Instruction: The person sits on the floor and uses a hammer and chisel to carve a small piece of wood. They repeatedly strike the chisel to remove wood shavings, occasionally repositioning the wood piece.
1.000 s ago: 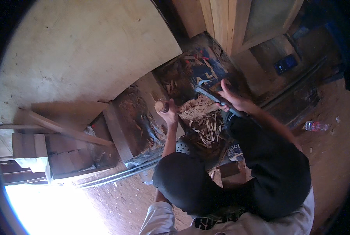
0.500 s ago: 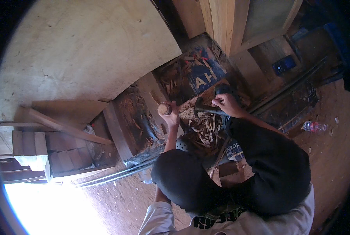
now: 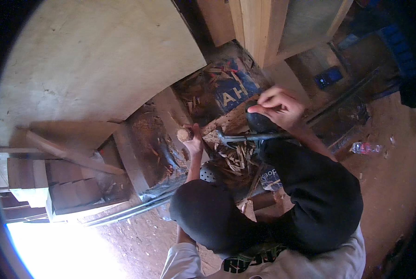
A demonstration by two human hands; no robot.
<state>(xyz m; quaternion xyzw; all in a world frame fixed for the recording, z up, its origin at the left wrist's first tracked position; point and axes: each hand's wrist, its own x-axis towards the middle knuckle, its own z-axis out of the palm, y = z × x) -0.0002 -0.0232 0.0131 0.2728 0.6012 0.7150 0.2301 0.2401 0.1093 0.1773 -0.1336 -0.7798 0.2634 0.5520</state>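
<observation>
My left hand (image 3: pixel 194 145) is wrapped round a round-ended piece of wood (image 3: pixel 185 135), seen end-on, so the rest of its length is hidden. My right hand (image 3: pixel 282 109) is raised above my right shoe (image 3: pixel 260 122), fingers curled and thumb against them in a pinch. Whatever those fingers hold, if anything, is too small to make out. Below the right hand lies a claw hammer (image 3: pixel 245 138), its head toward the left and its handle running toward my right knee. Wood splinters (image 3: pixel 238 158) are heaped between my feet.
A timber beam (image 3: pixel 173 104) lies beyond my left hand, beside a large pale board (image 3: pixel 101 56). Upright planks (image 3: pixel 259 32) stand at the far side. A phone (image 3: pixel 328 77) rests on wood at the right, with a plastic bottle (image 3: pixel 366 148) on the dirt floor.
My right hand has lifted away from the hammer and moved a little right. The hammer now lies lower, its handle uncovered. The whole view has shifted slightly; my left hand keeps its grip.
</observation>
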